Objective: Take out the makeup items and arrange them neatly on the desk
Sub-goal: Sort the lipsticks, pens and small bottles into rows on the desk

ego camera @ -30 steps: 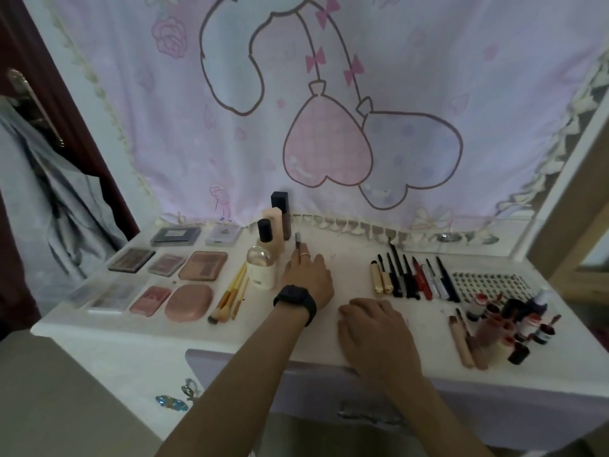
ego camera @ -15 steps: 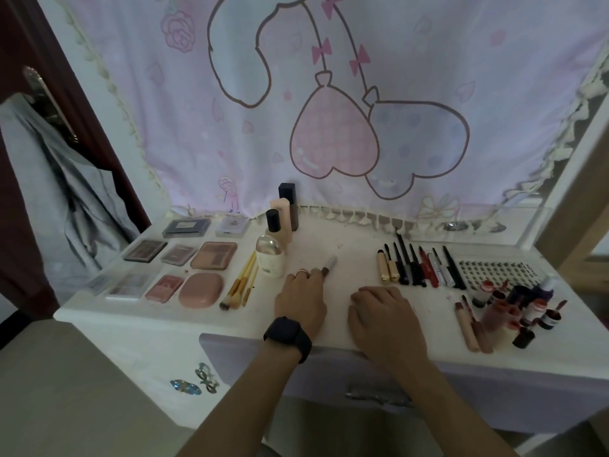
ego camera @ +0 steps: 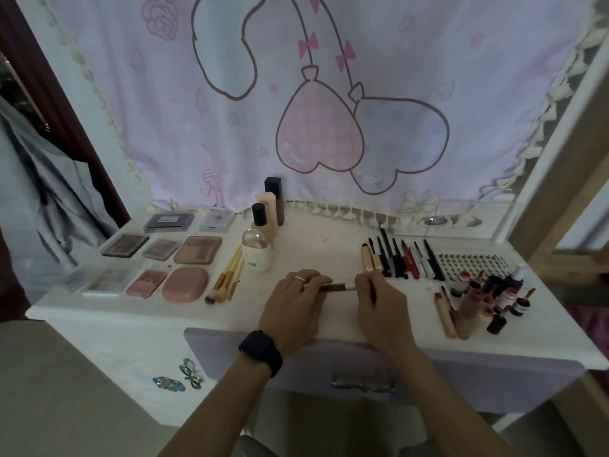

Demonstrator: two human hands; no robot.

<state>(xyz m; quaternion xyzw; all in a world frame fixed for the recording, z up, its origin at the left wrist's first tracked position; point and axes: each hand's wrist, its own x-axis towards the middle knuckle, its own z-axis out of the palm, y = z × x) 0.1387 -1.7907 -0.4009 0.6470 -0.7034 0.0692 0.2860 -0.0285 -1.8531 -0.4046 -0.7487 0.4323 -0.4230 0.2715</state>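
Observation:
A slim brown makeup tube [ego camera: 336, 287] with a pale cap lies level just above the white desk [ego camera: 131, 311] between my two hands. My left hand [ego camera: 293, 305], ringed and with a black watch on its wrist, grips its left end. My right hand [ego camera: 379, 300] pinches the capped right end. Palettes and compacts [ego camera: 184, 258] lie in rows on the left, brushes [ego camera: 227, 278] and bottles [ego camera: 260, 245] beside them. A row of pens and liners [ego camera: 402, 258] lies to the right, with small bottles and lip tubes [ego camera: 481, 301] beyond.
A pink cartoon curtain [ego camera: 329, 110] hangs behind the desk. A lash tray [ego camera: 471, 262] sits at the right back. The shut drawer front with its handle [ego camera: 362, 384] lies below my wrists. Grey cloth [ego camera: 39, 209] hangs at the left.
My left hand drew back from beside the bottles with the tube and turned it level. My right hand lifted off the desk edge and took its capped end.

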